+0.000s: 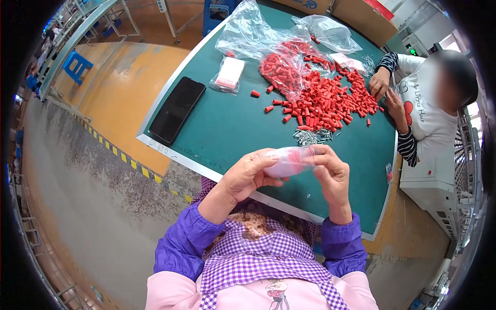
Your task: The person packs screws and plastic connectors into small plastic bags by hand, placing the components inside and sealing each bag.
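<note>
Between my two hands, above the near edge of the green table, is a small clear zip bag [285,163] with a red stripe; it looks slightly blurred. My left hand [250,174] pinches its left end between thumb and fingers. At its right end, the thumb and fingers of my right hand [328,169] close on the bag. Just beyond my hands lie a little heap of silver screws [309,137] and a large pile of red plastic caps [320,103]. A stack of small zip bags [229,72] rests further left.
A black phone [177,110] lies by the left edge of the green table [227,126]. Large clear plastic bags [248,31] and cardboard boxes [364,20] are at the back. Across the right side, a co-worker's hands [383,88] are at the pile. A blue stool [77,66] stands on the floor.
</note>
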The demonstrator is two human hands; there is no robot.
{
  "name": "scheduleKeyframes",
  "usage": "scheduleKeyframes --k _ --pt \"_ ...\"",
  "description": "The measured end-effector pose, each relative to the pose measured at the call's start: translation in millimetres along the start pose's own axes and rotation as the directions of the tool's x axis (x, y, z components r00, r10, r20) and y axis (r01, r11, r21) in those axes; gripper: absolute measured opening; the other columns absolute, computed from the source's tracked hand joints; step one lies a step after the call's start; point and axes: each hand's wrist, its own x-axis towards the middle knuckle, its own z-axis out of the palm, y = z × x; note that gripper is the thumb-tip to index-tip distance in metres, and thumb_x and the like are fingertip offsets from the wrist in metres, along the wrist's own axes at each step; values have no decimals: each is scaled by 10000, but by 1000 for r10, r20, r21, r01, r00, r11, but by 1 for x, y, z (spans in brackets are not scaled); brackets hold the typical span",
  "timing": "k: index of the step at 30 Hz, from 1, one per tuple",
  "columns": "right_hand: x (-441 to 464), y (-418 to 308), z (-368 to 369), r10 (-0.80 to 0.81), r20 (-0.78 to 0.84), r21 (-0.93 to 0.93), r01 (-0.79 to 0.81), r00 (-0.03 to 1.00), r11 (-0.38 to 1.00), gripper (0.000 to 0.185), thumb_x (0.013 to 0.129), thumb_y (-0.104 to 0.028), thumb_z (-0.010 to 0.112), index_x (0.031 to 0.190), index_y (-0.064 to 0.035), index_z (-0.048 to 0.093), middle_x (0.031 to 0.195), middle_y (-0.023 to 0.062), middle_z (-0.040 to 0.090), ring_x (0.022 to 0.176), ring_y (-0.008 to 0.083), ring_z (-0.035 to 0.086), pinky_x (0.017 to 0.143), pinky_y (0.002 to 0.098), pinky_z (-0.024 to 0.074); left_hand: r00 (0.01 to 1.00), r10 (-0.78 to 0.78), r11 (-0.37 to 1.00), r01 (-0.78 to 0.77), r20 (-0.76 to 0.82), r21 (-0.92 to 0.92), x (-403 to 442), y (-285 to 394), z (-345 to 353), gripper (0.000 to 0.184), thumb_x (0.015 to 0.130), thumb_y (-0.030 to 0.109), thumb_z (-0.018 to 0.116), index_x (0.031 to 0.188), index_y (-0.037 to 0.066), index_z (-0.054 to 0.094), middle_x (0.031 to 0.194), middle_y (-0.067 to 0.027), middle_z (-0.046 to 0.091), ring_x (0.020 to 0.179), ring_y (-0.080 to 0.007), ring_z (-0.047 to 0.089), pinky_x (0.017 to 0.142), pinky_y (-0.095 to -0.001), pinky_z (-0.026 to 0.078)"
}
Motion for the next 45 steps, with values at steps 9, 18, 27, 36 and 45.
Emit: scheduleKeyframes --k 9,18,27,36,45 --pt "-1 1 -6 112 61 93 -117 992 989 138 820 11 654 953 34 679 1086 111 588 984 173 570 866 304 470 993 77 997 -76 -90 13 -3 -2 4 334 909 182 558 1169 -28 550 1140 -125 605 1001 -191 619 866 -327 530" --pt "6 -6 -5 149 48 -146 -141 988 979 235 734 -1 728 967 -10 698 1052 73 624 962 143 581 832 276 462 990 63 998 -60 -125 24 -1 2 15 313 899 152 579 1156 -27 567 1114 -109 622 998 -169 619 899 -305 504" --pt "8 -2 -4 93 109 -217 -68 990 974 250 728 -34 748 974 -49 707 1032 65 638 961 167 601 831 288 474 994 85 993 -80 -61 86 2 -1 14 315 866 125 630 1142 -20 586 1100 -88 631 1011 -152 613 932 -298 479" --pt "8 -4 -4 -66 129 -190 90 989 978 293 679 -6 764 963 -53 704 1059 85 634 1026 194 591 858 311 477 986 138 983 -125 -91 136 -3 2 29 334 851 94 638 1155 -25 567 1071 -74 620 981 -126 595 901 -265 470" --pt "3 0 -5 -49 69 -219 63 996 974 292 672 -24 782 949 -43 692 1099 98 609 1043 200 583 866 327 479 977 186 974 -169 -102 150 -6 -2 30 332 846 82 633 1151 -29 561 1066 -75 608 977 -119 575 890 -258 455"
